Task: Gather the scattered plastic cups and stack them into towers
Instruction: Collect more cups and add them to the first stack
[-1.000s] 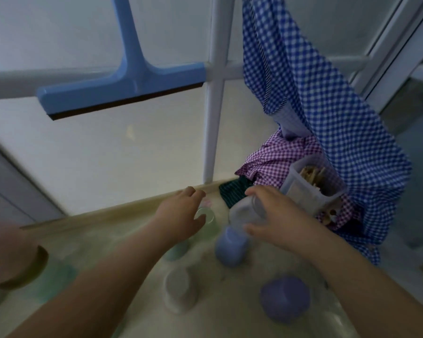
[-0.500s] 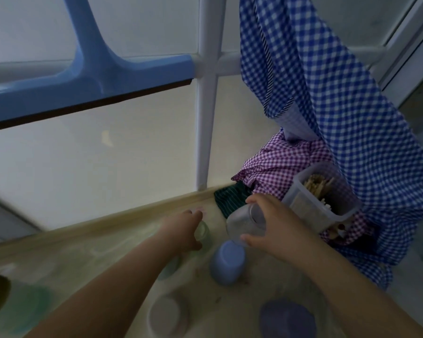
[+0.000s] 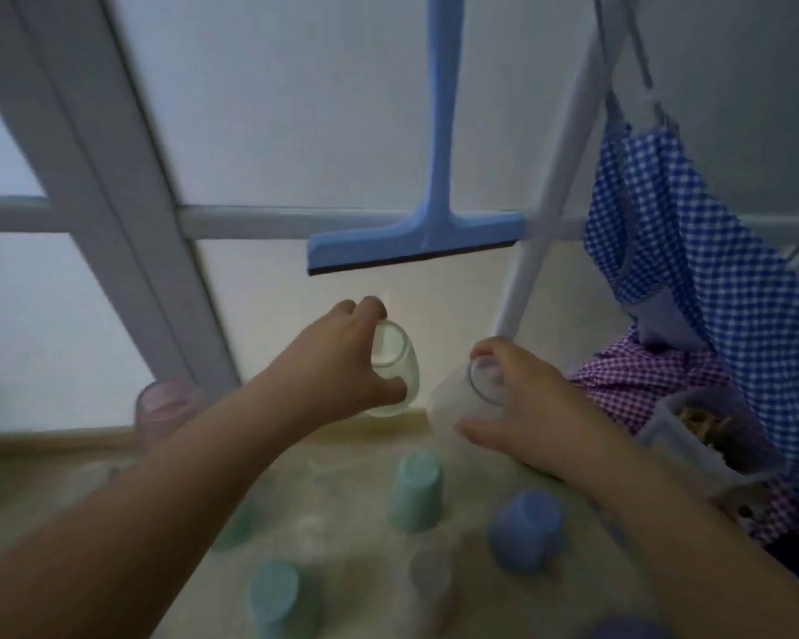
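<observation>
Head view: hands raised above a pale, dusty surface [image 3: 342, 505].
Left hand [image 3: 342, 362]: fingers curled around a pale green translucent plastic cup [image 3: 395, 368], lifted and tilted, base facing the camera.
Right hand [image 3: 522, 408]: fingers wrapped around a clear translucent plastic cup [image 3: 464, 398], held just beside the green one, apart.
Surface: 2 mint green upturned cups [image 3: 416, 493] [image 3: 275, 597] and 1 blue upturned cup [image 3: 524, 530] below the hands.
Behind: blue plastic squeegee [image 3: 416, 242] hanging on a white rail.

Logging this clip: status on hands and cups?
Left hand holds pale green cup. Right hand holds white cup. Both lifted, not nested. Five-odd cups on the floor.
</observation>
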A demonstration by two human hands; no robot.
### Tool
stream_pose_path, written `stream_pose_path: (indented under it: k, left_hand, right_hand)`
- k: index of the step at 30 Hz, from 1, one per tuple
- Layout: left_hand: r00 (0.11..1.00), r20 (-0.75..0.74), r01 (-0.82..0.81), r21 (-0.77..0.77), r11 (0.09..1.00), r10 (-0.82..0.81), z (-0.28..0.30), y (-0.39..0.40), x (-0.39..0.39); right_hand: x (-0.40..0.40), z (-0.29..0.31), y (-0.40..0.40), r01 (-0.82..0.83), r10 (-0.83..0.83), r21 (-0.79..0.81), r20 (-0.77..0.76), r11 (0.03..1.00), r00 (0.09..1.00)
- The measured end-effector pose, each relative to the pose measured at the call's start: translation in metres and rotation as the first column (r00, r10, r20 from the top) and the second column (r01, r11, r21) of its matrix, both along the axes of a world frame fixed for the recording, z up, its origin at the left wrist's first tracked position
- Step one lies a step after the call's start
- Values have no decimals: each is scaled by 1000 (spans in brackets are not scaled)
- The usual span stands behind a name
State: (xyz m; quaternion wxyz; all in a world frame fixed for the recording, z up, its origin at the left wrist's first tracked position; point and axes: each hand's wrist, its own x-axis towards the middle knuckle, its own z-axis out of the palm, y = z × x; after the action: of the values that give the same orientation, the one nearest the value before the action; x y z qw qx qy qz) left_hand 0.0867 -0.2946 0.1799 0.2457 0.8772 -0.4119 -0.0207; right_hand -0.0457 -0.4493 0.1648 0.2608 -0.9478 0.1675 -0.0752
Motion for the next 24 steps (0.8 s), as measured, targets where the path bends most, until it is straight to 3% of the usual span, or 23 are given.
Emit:
stream_pose_path:
  k: [10, 16, 24]
  left_hand:
    - [952, 68, -284, -173, 943, 299, 63, 171, 33]
    - [913, 13, -395, -214, 893, 407, 51, 222, 59]
    - [924, -20, -378, -186, 907, 381, 26, 250, 80]
  right_hand:
    - [81, 48, 140, -277, 272, 13, 140, 961, 952]
    - [123, 46, 191, -290, 280, 50, 145, 956, 949]
    - [156, 8, 210, -244, 243, 91, 17, 966, 970]
